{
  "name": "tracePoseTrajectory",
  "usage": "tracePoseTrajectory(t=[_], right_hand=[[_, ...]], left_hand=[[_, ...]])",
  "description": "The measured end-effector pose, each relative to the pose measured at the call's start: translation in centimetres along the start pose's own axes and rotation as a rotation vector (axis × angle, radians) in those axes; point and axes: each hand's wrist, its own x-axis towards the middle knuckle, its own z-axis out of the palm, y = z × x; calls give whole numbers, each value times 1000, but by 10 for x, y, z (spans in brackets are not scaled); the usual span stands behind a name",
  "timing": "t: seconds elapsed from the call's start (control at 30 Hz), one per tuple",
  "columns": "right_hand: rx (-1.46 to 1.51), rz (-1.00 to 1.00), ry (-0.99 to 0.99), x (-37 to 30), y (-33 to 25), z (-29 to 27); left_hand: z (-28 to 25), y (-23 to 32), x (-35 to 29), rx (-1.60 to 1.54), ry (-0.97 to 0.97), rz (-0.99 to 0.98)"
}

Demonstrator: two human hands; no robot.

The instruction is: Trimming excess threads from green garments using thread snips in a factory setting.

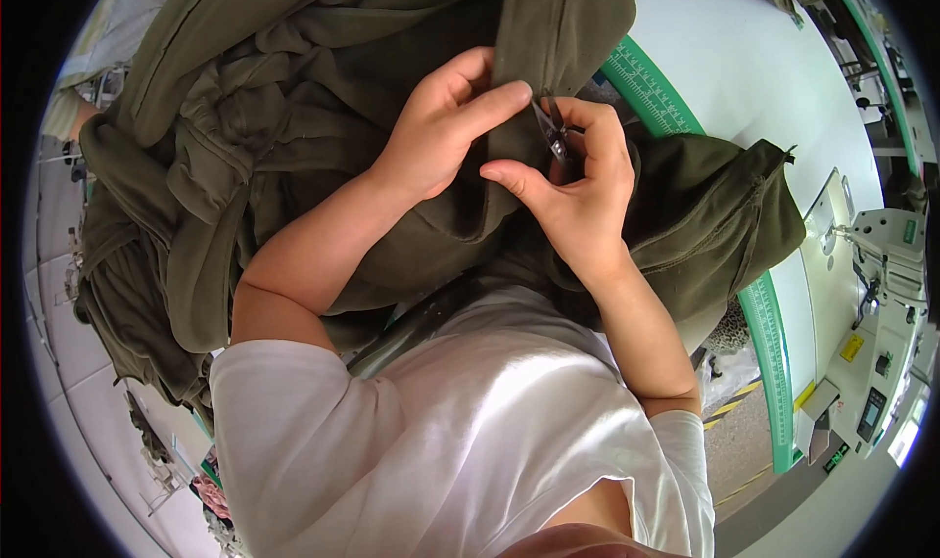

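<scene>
Dark olive garments [392,49] of thick, soft fabric lie heaped across my lap and the table. My left hand [436,132] is closed on a flat strip of the fabric, its thumb lying on top and the other fingers partly behind the cloth. Close to its right, my right hand [587,186] holds small metal thread snips [556,142] within its curled fingers. Its thumb stands away from the tool. The blades point up toward a seam in the strip, near my left thumb tip. Whether they touch the cloth is hard to tell.
A white table [764,69] with a green ruler-marked edge [651,88] curves along the right. On it stands a white sewing machine [886,264]. Another person's arm [83,117] shows at the far left. More olive cloth [720,206] hangs over the table edge.
</scene>
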Motion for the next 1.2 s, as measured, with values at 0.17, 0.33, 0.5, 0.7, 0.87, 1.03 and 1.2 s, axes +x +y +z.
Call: tracePoseTrajectory(t=[0.17, 0.33, 0.5, 0.7, 0.87, 1.03, 1.2], right_hand=[[231, 124, 204, 4, 18, -5], [761, 465, 266, -1, 25, -22], [1100, 624, 280, -10, 27, -21], [1281, 914, 399, -19, 3, -11], [1246, 966, 655, -32, 7, -6], [1172, 905, 539, -45, 29, -8], [1301, 963, 550, -46, 25, -10]], left_hand=[[16, -6, -7, 188, -217, 393], [17, 1, -1, 1012, -489, 804], [6, -6, 0, 1005, -421, 696], [27, -13, -3, 814, -43, 345], [25, -15, -1, 857, -81, 290], [23, -19, 1, 937, -122, 345], [26, -18, -1, 1005, -154, 326]])
